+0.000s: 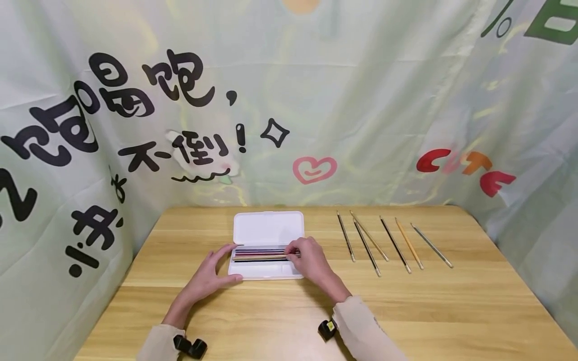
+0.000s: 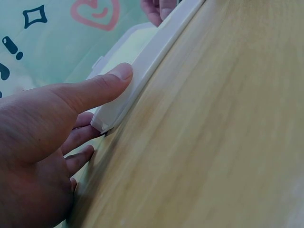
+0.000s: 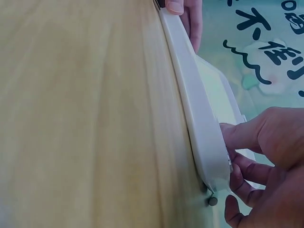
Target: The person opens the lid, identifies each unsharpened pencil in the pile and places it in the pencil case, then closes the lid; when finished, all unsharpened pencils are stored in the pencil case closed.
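Observation:
A white pencil case point(image 1: 262, 271) lies on the table with its lid point(image 1: 268, 228) raised at the back. Inside it, several dark, red and tan pencils point(image 1: 259, 254) lie side by side, lengthwise. My left hand point(image 1: 208, 273) holds the case's left end, thumb at the front wall and forefinger near the back corner. At the other end, my right hand point(image 1: 311, 258) reaches in and pinches at the pencils' right ends, which its fingers partly cover. In the right wrist view the thumb and fingertips point(image 3: 232, 135) dip just over the case's rim.
To the right, several pencils lie spread out on the wooden table point(image 1: 280, 311): dark ones point(image 1: 395, 244), a yellow one point(image 1: 409, 244), a grey one point(image 1: 432, 245) and a tan one point(image 1: 372, 239) crossing a dark one. A printed cloth point(image 1: 361, 125) hangs behind the table.

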A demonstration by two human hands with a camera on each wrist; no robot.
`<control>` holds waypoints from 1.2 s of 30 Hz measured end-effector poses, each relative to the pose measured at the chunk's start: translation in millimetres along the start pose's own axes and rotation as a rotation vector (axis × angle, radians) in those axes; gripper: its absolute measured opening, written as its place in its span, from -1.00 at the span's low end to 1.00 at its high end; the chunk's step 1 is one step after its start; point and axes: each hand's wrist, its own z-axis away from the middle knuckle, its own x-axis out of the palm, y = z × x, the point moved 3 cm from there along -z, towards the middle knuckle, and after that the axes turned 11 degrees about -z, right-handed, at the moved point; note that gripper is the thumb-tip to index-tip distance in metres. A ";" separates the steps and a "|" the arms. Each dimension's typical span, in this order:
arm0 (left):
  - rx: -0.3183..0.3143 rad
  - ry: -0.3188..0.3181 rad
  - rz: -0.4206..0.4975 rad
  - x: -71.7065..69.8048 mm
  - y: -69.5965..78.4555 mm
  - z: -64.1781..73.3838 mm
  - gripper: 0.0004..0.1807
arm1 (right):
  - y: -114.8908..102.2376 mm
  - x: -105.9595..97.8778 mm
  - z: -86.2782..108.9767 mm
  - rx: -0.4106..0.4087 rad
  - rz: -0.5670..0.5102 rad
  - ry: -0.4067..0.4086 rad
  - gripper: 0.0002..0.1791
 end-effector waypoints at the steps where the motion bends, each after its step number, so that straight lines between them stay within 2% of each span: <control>1: 0.003 0.000 0.001 -0.1 0.5 -0.1 -0.02 | 0.4 0.1 0.1 0.007 0.005 -0.005 -0.88; 4: 0.008 0.000 0.007 -0.8 1.9 -0.4 -0.02 | 1.3 -1.9 0.0 0.012 -0.027 -0.020 -0.89; 9: 0.006 -0.003 0.006 -1.3 2.6 -0.1 -0.01 | 5.4 -11.3 -2.5 0.048 -0.203 -0.004 -0.89; 12: 0.010 -0.001 0.008 -0.8 2.7 0.3 -0.01 | 10.3 -21.1 -8.0 0.092 -0.307 0.069 -0.86; 17: 0.013 0.000 0.007 0.5 1.0 -0.3 -0.02 | 28.6 -36.0 -22.4 0.187 -0.418 0.255 -0.82; 20: 0.011 -0.002 0.003 1.1 0.1 -0.4 -0.02 | 40.6 -39.0 -30.6 0.267 -0.517 0.304 -0.81; 24: 0.006 -0.004 0.007 1.2 -0.3 -1.1 -0.01 | 52.2 -36.6 -40.1 0.363 -0.675 0.297 -0.78; 27: 0.004 -0.008 0.009 1.4 -0.1 -1.9 -0.01 | 58.4 -34.0 -44.5 0.403 -0.759 0.297 -0.79; 31: -0.007 -0.015 0.011 2.1 -0.8 -1.8 -0.01 | 63.5 -32.8 -45.8 0.428 -0.803 0.293 -0.80; 36: -0.052 0.002 0.022 0.3 -1.8 -0.1 0.01 | 57.7 -36.7 -42.7 0.399 -0.831 0.243 -0.80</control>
